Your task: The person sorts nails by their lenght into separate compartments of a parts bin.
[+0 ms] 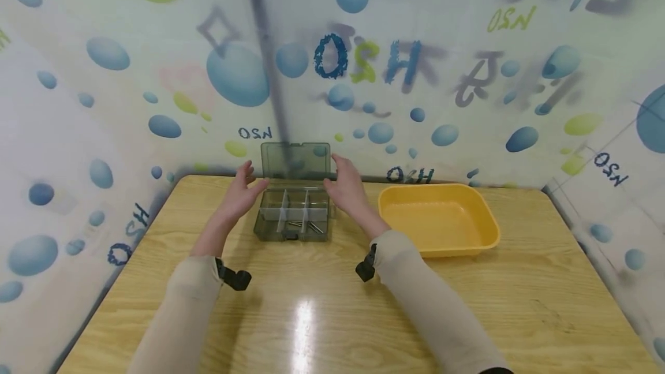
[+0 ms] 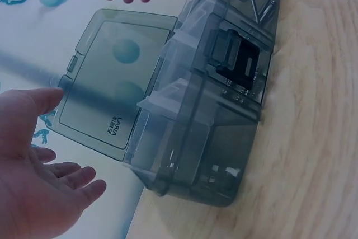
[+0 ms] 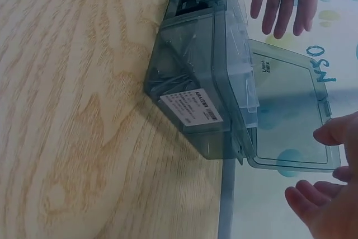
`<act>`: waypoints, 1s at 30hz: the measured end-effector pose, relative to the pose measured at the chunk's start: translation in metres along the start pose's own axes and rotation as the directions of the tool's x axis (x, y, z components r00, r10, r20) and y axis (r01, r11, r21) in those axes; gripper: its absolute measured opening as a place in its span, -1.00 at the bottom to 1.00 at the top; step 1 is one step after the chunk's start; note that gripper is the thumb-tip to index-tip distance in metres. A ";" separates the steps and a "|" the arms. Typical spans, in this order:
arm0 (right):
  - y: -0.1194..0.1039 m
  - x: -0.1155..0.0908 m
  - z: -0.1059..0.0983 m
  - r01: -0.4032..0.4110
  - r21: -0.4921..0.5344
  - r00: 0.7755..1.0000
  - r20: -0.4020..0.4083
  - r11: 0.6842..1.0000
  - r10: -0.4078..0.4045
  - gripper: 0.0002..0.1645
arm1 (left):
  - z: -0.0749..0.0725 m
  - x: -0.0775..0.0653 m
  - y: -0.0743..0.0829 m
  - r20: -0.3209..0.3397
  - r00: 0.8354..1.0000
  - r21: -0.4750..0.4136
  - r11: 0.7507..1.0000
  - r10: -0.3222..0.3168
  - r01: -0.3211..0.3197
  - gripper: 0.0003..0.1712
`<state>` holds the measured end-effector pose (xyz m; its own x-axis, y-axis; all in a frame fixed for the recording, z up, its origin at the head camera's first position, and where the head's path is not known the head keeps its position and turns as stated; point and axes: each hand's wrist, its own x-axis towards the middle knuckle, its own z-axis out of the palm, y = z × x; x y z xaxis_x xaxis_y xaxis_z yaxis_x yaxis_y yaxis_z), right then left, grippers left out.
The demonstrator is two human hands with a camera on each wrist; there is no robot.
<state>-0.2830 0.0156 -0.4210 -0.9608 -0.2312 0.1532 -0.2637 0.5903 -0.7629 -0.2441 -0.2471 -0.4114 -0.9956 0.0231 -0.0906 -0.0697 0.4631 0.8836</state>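
Note:
A translucent grey compartment box (image 1: 266, 229) stands on the table, its clear lid (image 1: 295, 160) raised upright at the back. Pale dividers (image 1: 284, 206) split the inside, and several thin metal pieces, like screws or nails (image 1: 314, 227), lie in the front compartments. At the lid's left side is my left hand (image 1: 241, 194), fingers spread and loosely bent, holding nothing. My right hand (image 1: 349, 188) is at the opposite side, thumb close to the lid's edge in the right wrist view. A black latch (image 2: 246, 62) sits on the box front, and a white label (image 3: 190, 109) on one end.
A yellow plastic tray (image 1: 387, 218) stands to the right of the box, beside my right forearm. Behind the wooden table (image 1: 322, 316) rises a wall covering (image 1: 312, 114) with blue and green drops, close behind the raised lid.

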 end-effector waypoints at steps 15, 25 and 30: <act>-0.003 0.005 0.011 -0.035 0.056 0.993 0.119 0.998 0.028 0.12 | 0.002 0.013 -0.002 0.101 0.994 -0.176 0.983 -0.029 0.046 0.10; -0.009 0.009 0.003 -0.103 0.151 0.983 0.167 0.983 0.078 0.12 | -0.001 0.014 -0.001 0.091 0.996 -0.256 0.967 0.008 0.015 0.06; -0.009 0.009 0.006 -0.102 0.147 0.985 0.151 0.984 0.080 0.12 | 0.002 0.014 -0.001 0.104 0.994 -0.272 0.962 0.016 0.014 0.06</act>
<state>-0.2891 0.0036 -0.4166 -0.9546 -0.2977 -0.0052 -0.1484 0.4911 -0.8583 -0.2573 -0.2458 -0.4149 -0.9846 0.1226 -0.1243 -0.0975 0.2046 0.9740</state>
